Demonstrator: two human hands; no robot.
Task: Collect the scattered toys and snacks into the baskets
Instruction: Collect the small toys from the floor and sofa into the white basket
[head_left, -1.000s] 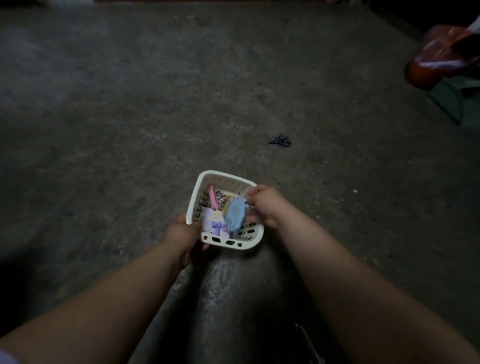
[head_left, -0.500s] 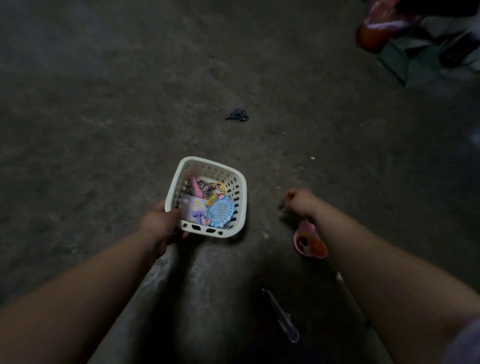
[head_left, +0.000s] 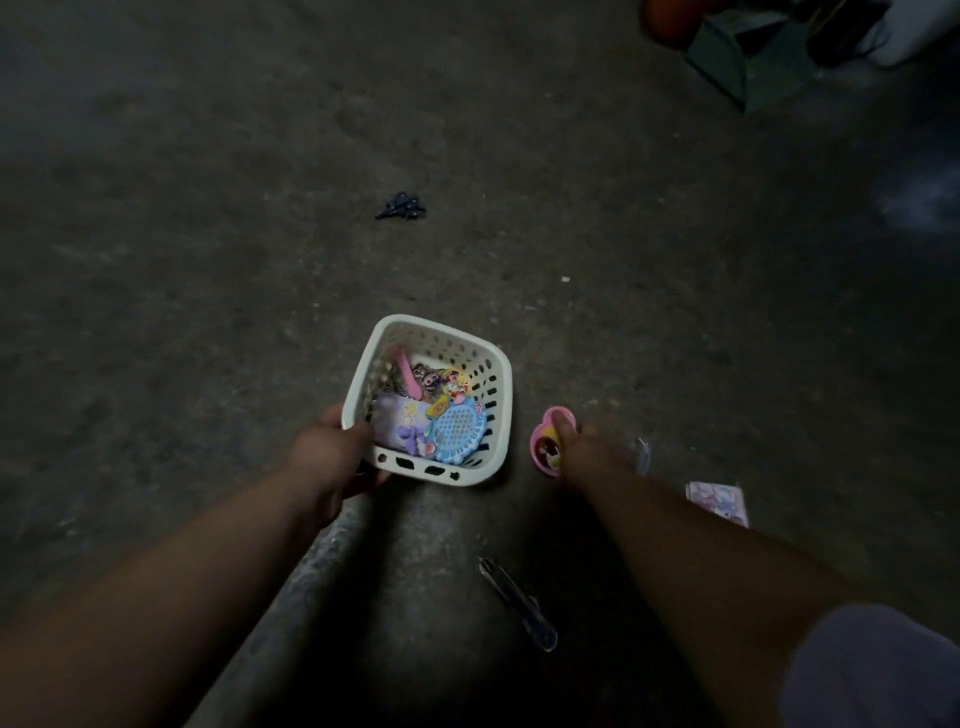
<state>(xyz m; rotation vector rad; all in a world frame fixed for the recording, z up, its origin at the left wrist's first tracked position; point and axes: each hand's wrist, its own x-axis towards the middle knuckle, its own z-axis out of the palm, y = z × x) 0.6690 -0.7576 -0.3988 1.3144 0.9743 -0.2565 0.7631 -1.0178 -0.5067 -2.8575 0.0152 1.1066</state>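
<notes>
A small white perforated basket (head_left: 496, 415) stands on the dim concrete floor. Inside lie a round blue toy (head_left: 460, 434), a purple packet (head_left: 400, 423), a pink stick and other small toys. My left hand (head_left: 327, 457) grips the basket's near left corner. My right hand (head_left: 587, 452) is closed on a pink toy cup (head_left: 543, 441) just right of the basket; my thumb lies over its rim. Part of the cup is hidden by my hand.
A clear plastic spoon (head_left: 519, 605) lies on the floor between my arms. A pink printed packet (head_left: 719, 501) lies right of my right forearm. A small dark object (head_left: 401, 207) sits farther out. A green box (head_left: 748, 67) and orange shape are at the top right.
My right hand left the basket after dropping the blue toy in, swung right and closed on the pink cup. The view shifted, bringing the spoon and the pink packet into sight.
</notes>
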